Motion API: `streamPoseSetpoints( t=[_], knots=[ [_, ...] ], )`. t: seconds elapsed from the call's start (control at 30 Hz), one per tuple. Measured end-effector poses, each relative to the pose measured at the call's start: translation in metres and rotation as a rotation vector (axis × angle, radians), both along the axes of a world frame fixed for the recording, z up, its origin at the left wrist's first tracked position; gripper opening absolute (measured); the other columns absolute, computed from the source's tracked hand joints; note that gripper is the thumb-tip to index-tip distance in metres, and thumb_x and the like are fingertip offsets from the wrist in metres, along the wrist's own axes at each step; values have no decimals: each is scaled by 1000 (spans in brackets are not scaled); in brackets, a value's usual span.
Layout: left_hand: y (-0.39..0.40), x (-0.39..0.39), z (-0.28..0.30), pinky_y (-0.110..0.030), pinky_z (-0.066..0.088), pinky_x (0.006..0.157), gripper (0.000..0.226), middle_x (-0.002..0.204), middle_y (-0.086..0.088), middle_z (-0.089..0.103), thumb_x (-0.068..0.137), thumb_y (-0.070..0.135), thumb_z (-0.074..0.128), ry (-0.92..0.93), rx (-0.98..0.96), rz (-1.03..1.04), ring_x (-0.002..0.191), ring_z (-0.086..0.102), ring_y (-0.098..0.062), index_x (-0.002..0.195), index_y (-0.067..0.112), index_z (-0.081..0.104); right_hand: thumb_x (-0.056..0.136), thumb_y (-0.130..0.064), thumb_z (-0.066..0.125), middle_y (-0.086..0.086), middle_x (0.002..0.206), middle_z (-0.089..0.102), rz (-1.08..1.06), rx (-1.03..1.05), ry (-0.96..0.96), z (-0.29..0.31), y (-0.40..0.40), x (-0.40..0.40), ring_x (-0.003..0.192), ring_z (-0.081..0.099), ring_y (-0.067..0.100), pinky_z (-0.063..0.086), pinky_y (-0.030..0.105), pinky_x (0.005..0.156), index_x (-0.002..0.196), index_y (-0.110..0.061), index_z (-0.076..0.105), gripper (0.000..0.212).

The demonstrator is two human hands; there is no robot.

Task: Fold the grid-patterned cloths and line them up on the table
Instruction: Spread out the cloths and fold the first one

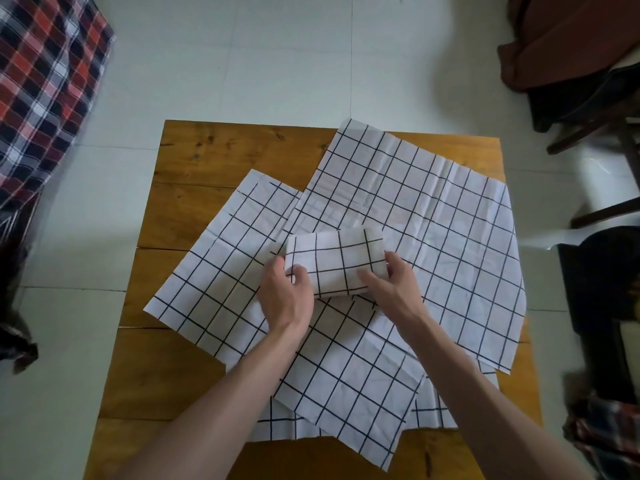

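Folded grid-patterned cloth (334,263): white with dark lines, a compact rectangular bundle, held over the middle of the table between both hands, above the spread cloths.

Left hand (287,296): fingers curled round the bundle's left end, thumb on top, gripping it.

Right hand (389,282): fingers curled round the bundle's right end, thumb against the near edge, gripping it.

Unfolded grid-patterned cloths, several, lying flat and overlapping: one (422,216) to the far right, its corner reaching past the table's far edge; one (214,271) to the left; one (349,386) nearest the person, under the forearms; a further edge (277,427) shows beneath it.

Wooden table (194,174): plank top, bare at the left side and far-left corner.

Pale tiled floor (263,64) all round.

Red, white and dark plaid fabric (45,88): upper left, off the table.

Dark wooden chair (588,109): upper right, brown cloth draped on it.
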State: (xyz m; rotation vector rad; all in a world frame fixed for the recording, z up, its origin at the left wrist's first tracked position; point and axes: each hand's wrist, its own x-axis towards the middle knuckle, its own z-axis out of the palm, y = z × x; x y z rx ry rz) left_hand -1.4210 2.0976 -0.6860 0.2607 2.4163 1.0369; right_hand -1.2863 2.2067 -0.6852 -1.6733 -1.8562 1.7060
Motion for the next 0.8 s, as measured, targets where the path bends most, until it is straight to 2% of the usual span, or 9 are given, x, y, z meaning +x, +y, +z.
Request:
streamPoseSetpoints(
  t=[0.07, 0.13, 0.2, 0.3, 0.43, 0.57, 0.63, 0.73, 0.8],
  knots=[
    [-2, 1, 3, -46, 48, 76, 25, 116, -26, 61, 107, 24, 42, -63, 89, 5, 94, 56, -35, 105, 2, 55, 96, -33, 69, 5, 71, 34, -8, -7, 91, 4, -3, 1, 63, 33, 21, 36, 38, 59, 82, -7, 46, 37],
    [-5, 5, 10, -57, 50, 84, 31, 108, -32, 58, 109, 25, 38, -116, 172, 35, 93, 55, -43, 102, -1, 53, 100, -33, 66, 5, 72, 30, -27, -31, 159, 8, -6, 5, 66, 28, 21, 28, 36, 60, 78, -4, 41, 43],
    [-9, 9, 16, -48, 50, 77, 27, 90, -18, 57, 110, 23, 38, -119, 217, 55, 78, 52, -32, 93, 7, 53, 100, -37, 65, 5, 73, 35, -30, -40, 192, 11, -10, 11, 68, 31, 22, 30, 38, 62, 84, 6, 44, 51],
    [-19, 10, 17, -30, 37, 62, 26, 77, 2, 44, 108, 17, 40, -157, 260, 107, 65, 39, -14, 83, 21, 47, 103, -34, 65, 6, 72, 37, -22, -41, 206, 16, -19, 19, 69, 37, 20, 39, 38, 66, 84, 1, 50, 42],
    [-42, 12, 16, -21, 30, 52, 25, 71, 0, 39, 106, 14, 43, -215, 255, 101, 59, 33, -12, 81, 14, 46, 102, -35, 65, 13, 79, 50, -24, -88, 205, 15, -36, 31, 76, 51, 23, 54, 39, 74, 98, 12, 52, 49],
    [-72, 20, 19, -18, 30, 48, 25, 68, 0, 39, 104, 11, 44, -196, 202, 0, 57, 33, -11, 79, 13, 46, 103, -36, 64, 30, 90, 63, -34, -112, 159, 19, -65, 50, 80, 63, 27, 59, 37, 75, 103, 6, 59, 43],
    [-89, 27, 22, -18, 31, 47, 24, 69, -1, 40, 105, 11, 44, -231, 190, -46, 58, 34, -12, 81, 13, 48, 103, -40, 63, 25, 90, 66, -22, -94, 118, 23, -84, 62, 79, 65, 33, 61, 38, 73, 101, 0, 62, 40],
    [-115, 40, 27, -17, 30, 46, 23, 70, -1, 42, 106, 13, 45, -257, 151, -102, 60, 36, -13, 84, 13, 50, 103, -43, 61, 17, 100, 70, -21, -115, 62, 30, -115, 83, 93, 71, 33, 64, 50, 82, 101, -14, 64, 29],
    [-134, 50, 28, -17, 31, 47, 22, 71, -1, 44, 106, 15, 46, -275, 129, -124, 60, 37, -13, 85, 13, 51, 106, -34, 58, 15, 103, 69, -37, -143, 68, 35, -136, 93, 95, 70, 27, 64, 41, 81, 103, -12, 63, 23]
  ],
)
